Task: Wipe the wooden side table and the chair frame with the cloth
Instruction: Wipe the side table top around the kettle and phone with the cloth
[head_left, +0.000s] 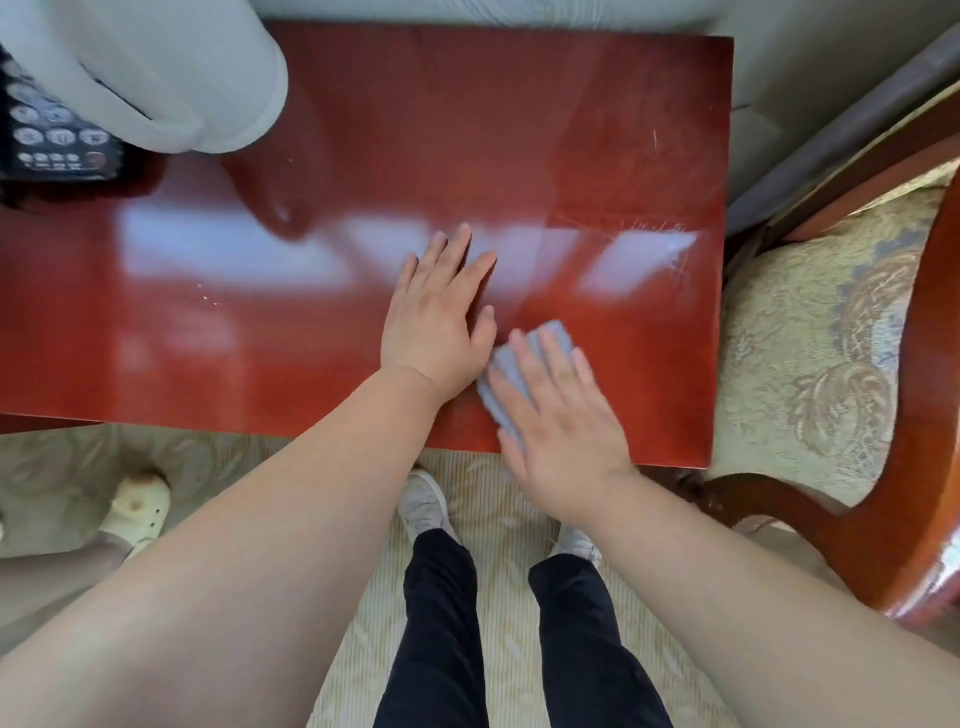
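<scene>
Pressing down flat on a blue-grey cloth (524, 374), the right hand (561, 421) is sitting at about 5 o'clock on the glossy red wooden table (311, 312), right by the near edge. Fingers are spread and straight, so it's not gripping the cloth, just pinning it under the palm, with the cloth peeking out past the fingertips and along the thumb side. The left hand (436, 317) is lying open and flat on the bare wood just beside it, toward 11 o'clock from the cloth, nothing under it, thumb almost touching the cloth's edge.

Over at 3 o'clock the chair is sitting close to the table's end, with its curved red wooden chair frame (904, 493) wrapping around a floral seat cushion (810, 364). A black phone keypad (52, 135) is resting at 10 o'clock on the table, partly under pale fabric (156, 67). Scratches (675, 249) are showing in the shine at 2 o'clock.
</scene>
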